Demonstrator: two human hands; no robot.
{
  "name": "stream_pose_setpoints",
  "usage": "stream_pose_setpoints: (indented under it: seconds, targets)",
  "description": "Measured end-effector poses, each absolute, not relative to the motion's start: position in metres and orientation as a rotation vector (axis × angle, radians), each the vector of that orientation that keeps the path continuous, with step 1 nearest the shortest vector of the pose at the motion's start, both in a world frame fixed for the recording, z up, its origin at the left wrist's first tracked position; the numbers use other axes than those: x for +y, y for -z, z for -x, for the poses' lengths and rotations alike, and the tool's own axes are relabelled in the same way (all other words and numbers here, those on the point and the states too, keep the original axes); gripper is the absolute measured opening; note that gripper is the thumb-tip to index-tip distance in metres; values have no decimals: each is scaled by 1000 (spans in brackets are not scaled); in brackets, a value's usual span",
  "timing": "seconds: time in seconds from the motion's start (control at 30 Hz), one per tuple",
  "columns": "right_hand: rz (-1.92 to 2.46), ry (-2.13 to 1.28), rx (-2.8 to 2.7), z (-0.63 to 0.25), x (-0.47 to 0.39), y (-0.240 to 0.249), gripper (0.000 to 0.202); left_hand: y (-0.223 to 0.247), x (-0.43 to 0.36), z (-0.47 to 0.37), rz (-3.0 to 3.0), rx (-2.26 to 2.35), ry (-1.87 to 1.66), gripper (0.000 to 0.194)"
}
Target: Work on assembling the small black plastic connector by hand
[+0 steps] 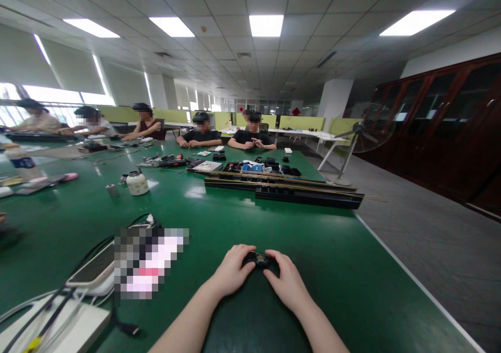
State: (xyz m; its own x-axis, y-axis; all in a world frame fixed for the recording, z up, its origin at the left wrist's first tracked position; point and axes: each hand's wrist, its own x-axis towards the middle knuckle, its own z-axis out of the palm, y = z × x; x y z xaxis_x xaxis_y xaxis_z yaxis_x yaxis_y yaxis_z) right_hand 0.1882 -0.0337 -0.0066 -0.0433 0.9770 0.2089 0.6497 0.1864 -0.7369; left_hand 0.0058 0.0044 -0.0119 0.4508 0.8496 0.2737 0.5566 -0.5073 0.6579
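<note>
Between my two hands, low on the green table (pixel 219 321), lies a small black object (pixel 260 260) with yellowish details on its upper face; its exact kind is too small to tell. My left hand (pixel 234 270) grips the left end, thumb at the near side and fingers at the far side. Around the right end curve the thumb and fingers of my right hand (pixel 286 280). The fingers hide both ends of the object. It appears to rest on or just above the tabletop.
Long black channels (pixel 309 197) with thin rods lie across the table ahead. To the left are a blurred-out phone-like screen (pixel 152 264), a white-edged device (pixel 92 269), cables and a cream jar (pixel 138 183). Several people sit farther off; a large fan (pixel 358 129) stands right.
</note>
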Motion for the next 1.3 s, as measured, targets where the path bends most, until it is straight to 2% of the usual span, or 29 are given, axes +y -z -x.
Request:
stream_pose_setpoints:
  seconds: [0.67,1.3]
  targets:
    - [1579,-616,-1714,-188,-34,7,40,9,5,-5,-2219,1179,-798,31]
    - [1573,-618,-1735,-188,-35,3,37,11,5,-3,-2224,1151,-771,38]
